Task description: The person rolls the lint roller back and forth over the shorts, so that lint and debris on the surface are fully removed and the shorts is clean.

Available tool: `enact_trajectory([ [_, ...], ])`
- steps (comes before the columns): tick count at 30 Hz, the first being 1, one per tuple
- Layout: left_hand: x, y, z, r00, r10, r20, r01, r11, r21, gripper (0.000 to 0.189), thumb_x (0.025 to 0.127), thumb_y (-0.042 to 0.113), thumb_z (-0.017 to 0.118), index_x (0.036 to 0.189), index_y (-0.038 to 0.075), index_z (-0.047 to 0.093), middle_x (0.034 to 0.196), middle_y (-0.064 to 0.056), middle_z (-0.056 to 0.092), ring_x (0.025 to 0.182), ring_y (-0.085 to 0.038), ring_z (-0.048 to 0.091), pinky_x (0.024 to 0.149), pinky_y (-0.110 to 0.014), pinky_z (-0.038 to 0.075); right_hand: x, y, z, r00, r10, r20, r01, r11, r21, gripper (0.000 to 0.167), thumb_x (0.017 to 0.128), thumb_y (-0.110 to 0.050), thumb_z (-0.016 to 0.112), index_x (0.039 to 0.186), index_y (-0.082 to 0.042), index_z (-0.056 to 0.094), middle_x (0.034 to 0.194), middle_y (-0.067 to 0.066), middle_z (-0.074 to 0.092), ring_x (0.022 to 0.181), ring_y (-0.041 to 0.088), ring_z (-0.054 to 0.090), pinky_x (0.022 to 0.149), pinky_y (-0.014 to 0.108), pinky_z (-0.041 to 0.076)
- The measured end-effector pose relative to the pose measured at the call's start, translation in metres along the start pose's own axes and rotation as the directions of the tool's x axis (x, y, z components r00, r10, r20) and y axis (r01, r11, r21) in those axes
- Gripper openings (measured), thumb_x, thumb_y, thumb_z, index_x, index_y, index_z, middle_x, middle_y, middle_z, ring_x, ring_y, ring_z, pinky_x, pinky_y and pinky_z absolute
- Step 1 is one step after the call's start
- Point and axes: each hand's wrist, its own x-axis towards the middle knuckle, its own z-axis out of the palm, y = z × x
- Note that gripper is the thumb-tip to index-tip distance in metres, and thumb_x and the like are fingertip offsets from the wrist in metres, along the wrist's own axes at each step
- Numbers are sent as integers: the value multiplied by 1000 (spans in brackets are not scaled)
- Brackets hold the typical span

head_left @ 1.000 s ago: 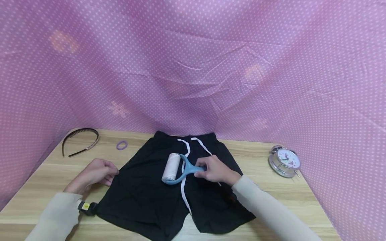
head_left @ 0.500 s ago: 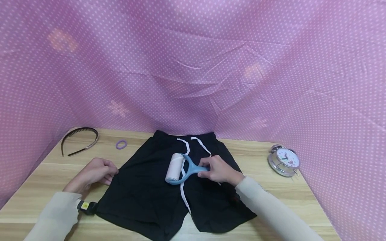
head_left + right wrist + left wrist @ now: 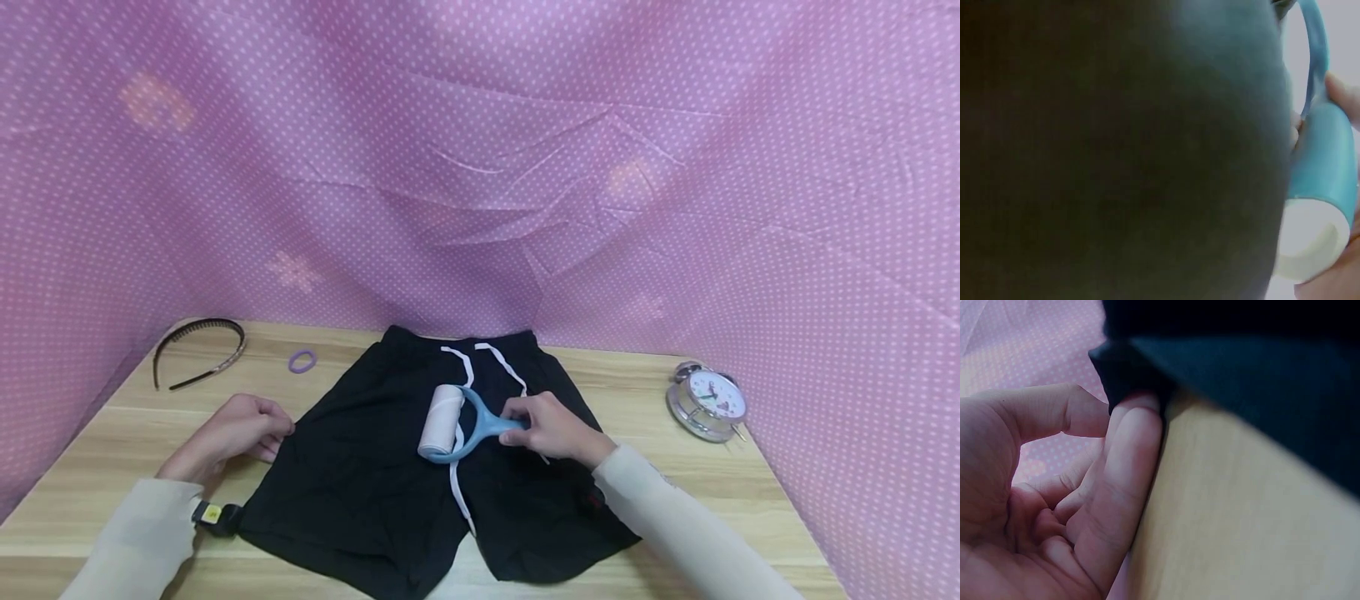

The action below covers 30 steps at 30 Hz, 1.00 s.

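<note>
Black shorts [image 3: 360, 467] with white drawstrings lie spread on the wooden table. My left hand [image 3: 243, 433] pinches the left edge of the shorts; in the left wrist view, thumb and finger meet on the dark cloth [image 3: 1132, 372]. With my right hand [image 3: 551, 429] I grip the blue handle of a lint roller [image 3: 487, 423], its white roll [image 3: 442, 419] lying over the middle of the shorts by a drawstring. The right wrist view shows the handle's white-capped end [image 3: 1313, 240] beside my palm, with dark cloth filling most of the picture.
A black headband [image 3: 198, 325] and a purple hair tie [image 3: 302, 361] lie at the back left of the table [image 3: 697, 508]. An alarm clock [image 3: 708, 402] stands at the right edge. Pink dotted cloth [image 3: 480, 167] hangs behind and along both sides.
My right hand has drawn the lint roller a little to the right across the shorts. The left hand has kept its place on the edge of the cloth.
</note>
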Motion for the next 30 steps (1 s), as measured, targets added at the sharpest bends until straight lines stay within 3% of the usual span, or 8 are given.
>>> enact_trajectory([
  [9,-3,2,-1,1000,-1,-2,1,1000,-1,21,91,12,62,100,-6,69,71,-2,65,66,-13,64,61,-30,62,-5,2,-1,1000,-17,-1,17,1000,11,7,90,-22,77,90,-19,71,65,-10,59,44,2,47,42,21,41],
  [23,-3,3,-1,1000,-4,1,4,1000,-7,22,90,12,62,100,-6,69,72,-2,64,66,-13,63,62,-29,62,-11,8,-10,1000,16,-2,-16,1000,12,10,87,-21,79,87,-27,70,67,-12,60,52,1,50,48,19,42],
  [30,-2,4,0,1000,-4,2,4,1000,-10,21,90,12,62,100,-6,69,73,-2,64,67,-13,64,62,-30,62,-12,10,-19,1000,-8,2,8,1000,8,10,85,-18,81,84,-21,72,65,-11,62,52,0,49,46,18,40],
])
